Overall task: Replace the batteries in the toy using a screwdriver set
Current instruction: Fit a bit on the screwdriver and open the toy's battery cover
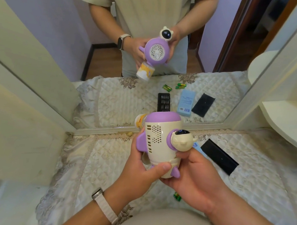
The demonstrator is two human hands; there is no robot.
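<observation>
I hold a cream and purple rocket-shaped toy (161,141) above the quilted table cover, its purple front pointing away at the mirror. An astronaut figure (181,139) sticks out of its right side. My left hand (141,167) grips the toy's left side, thumb across the rear end. My right hand (192,174) cups the rear from below and right. Green batteries (177,196) lie on the cover under my right hand. A black box lid (219,156) lies to the right, with a blue box (196,145) partly hidden behind the toy.
A mirror (113,53) stands right behind the cover and reflects the person, the toy, batteries, a black screwdriver bit tray and the blue box. A cream cabinet wall (14,115) closes the left side. Rounded white shelves (291,119) jut out at the right.
</observation>
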